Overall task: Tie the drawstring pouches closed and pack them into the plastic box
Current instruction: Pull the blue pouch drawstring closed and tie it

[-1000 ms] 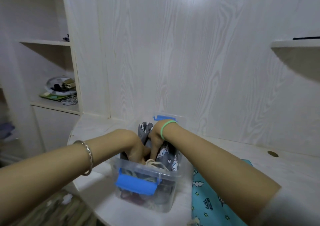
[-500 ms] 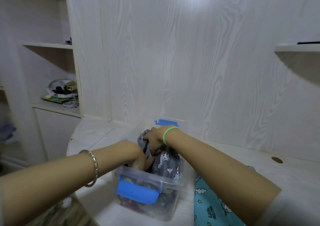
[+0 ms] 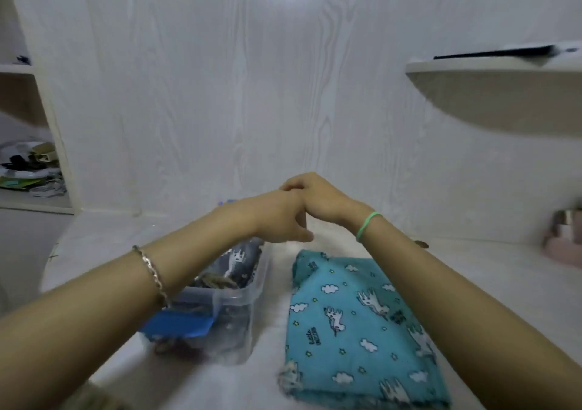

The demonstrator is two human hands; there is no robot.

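Both hands are raised above the desk (image 3: 491,271) and touch each other at the knuckles, over the far end of the box (image 3: 241,302).

- Left hand (image 3: 278,217): fingers loosely curled downward, thumb out; nothing seen in it.
- Right hand (image 3: 319,198): fingers bent, partly hidden behind the left hand; whether it holds anything cannot be told.
- The clear box stands on the desk under the left forearm, with a blue latch (image 3: 179,326) on its near end.
- A grey pouch (image 3: 241,260) lies inside the box, with a pale cord (image 3: 217,281) bunched at its near side.
- A teal pouch (image 3: 356,324) lies flat on the desk just right of the box, apart from it and not held.
- The picture is motion-blurred; finer detail of the fingers is not legible.
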